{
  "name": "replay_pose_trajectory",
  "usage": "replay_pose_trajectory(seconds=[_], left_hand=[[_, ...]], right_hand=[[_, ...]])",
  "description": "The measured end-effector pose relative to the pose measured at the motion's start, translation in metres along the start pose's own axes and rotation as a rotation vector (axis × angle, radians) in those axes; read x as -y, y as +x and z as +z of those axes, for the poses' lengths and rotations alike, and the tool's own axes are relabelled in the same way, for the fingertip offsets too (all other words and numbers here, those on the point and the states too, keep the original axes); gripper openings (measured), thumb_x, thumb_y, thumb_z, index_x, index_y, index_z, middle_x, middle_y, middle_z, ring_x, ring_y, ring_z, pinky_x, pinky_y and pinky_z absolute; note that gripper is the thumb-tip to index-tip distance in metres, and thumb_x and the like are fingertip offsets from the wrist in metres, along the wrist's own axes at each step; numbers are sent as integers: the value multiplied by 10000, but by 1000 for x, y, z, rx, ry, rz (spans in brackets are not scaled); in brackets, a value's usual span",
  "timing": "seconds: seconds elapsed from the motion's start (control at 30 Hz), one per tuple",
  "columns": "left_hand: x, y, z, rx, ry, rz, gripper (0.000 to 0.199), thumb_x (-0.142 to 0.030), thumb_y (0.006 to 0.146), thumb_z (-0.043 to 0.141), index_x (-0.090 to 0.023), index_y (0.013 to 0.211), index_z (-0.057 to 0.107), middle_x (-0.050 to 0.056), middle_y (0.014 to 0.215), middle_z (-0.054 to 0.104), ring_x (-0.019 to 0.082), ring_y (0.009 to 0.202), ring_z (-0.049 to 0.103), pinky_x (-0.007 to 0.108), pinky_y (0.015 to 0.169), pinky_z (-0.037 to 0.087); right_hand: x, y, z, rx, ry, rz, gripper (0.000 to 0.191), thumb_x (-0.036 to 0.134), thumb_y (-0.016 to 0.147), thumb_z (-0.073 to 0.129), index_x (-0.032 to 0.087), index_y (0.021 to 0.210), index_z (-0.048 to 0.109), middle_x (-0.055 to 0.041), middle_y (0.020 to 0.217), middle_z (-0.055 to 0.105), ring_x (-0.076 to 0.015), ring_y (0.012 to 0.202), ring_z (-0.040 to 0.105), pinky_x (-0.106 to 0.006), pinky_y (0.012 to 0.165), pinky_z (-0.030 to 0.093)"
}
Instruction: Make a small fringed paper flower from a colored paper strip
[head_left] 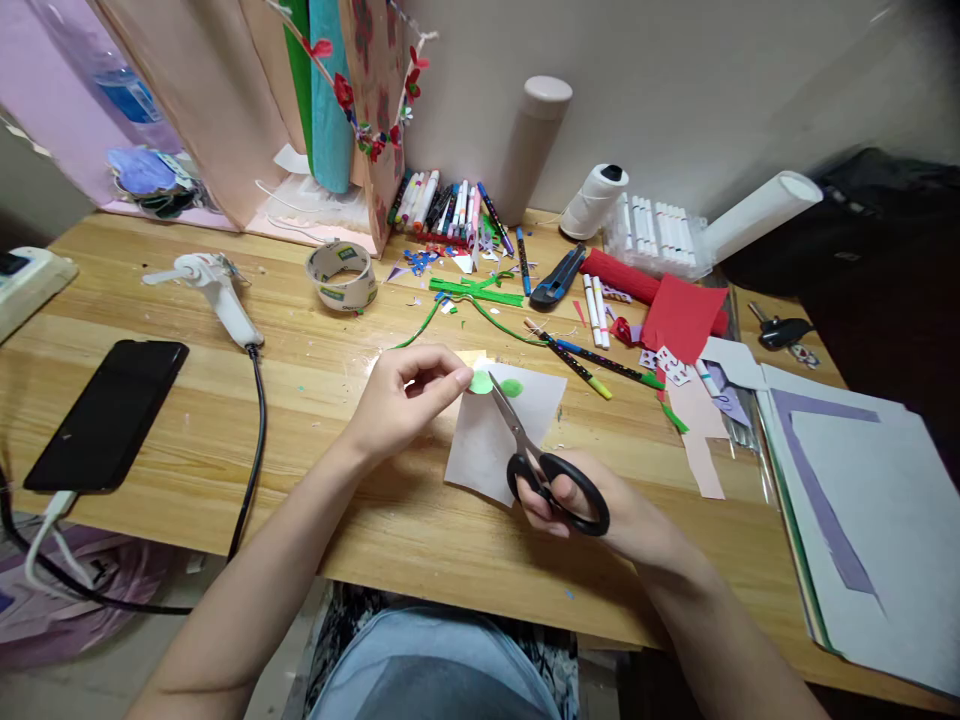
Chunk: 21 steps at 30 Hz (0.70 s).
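Between thumb and fingers, my left hand [409, 395] pinches a small light-green paper piece [481, 382] with a rounded outline. My right hand [592, 500] grips black-handled scissors [523, 440], fingers through the loops. The scissor tips meet the right edge of the green piece; whether the blades are parted is too small to tell. Beneath both lies a white paper sheet [480, 450] on the wooden table. A darker green oval [511, 387] shows on that sheet, just right of the blade tips.
Behind my hands lie a green wire [495, 322], a tape roll [340, 277], a utility knife [557, 277] and several markers [592, 372]. A hot glue gun [221, 295] and phone [109, 415] are left. Red paper [682, 318] and stacked sheets [870, 520] lie right.
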<state>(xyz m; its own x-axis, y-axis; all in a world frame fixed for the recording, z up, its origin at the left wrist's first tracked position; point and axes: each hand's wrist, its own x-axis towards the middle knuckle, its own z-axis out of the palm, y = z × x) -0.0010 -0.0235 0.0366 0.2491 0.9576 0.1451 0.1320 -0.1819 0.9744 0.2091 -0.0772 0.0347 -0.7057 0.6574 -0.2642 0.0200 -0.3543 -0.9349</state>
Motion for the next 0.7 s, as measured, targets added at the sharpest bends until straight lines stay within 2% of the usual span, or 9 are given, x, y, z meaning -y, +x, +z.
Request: replay_pose_trajectory(seconds=[0.2, 0.43, 0.6, 0.7], left_hand=[[0, -3, 8, -18, -14, -41, 202, -329, 754, 632, -138, 689, 635, -28, 537, 442, 68, 478, 326, 222, 443, 214], [-5, 0, 5, -4, -96, -85, 196, -312, 752, 624, -138, 663, 631, -10, 592, 532, 80, 531, 413, 213, 490, 294], [-5, -2, 3, -4, -147, -69, 180, -287, 762, 616, -146, 652, 607, -19, 589, 529, 78, 546, 433, 204, 502, 306], [-6, -2, 4, 7, -116, -56, 177, -274, 748, 629, -147, 631, 589, -17, 592, 513, 78, 543, 415, 210, 492, 286]], right_hand=[[-5, 4, 4, -28, 27, -20, 544, 691, 783, 441, 163, 655, 431, 34, 535, 402, -65, 470, 322, -215, 446, 246], [-6, 4, 6, -104, -3, -10, 538, 682, 753, 505, 165, 622, 431, 30, 522, 417, -64, 459, 326, -214, 435, 241], [-5, 3, 8, -102, 20, -7, 541, 681, 743, 517, 165, 608, 429, 30, 525, 414, -63, 459, 331, -214, 435, 248], [-4, 3, 11, -48, 59, 7, 555, 703, 732, 501, 159, 648, 441, 25, 565, 430, -65, 484, 363, -206, 447, 276]])
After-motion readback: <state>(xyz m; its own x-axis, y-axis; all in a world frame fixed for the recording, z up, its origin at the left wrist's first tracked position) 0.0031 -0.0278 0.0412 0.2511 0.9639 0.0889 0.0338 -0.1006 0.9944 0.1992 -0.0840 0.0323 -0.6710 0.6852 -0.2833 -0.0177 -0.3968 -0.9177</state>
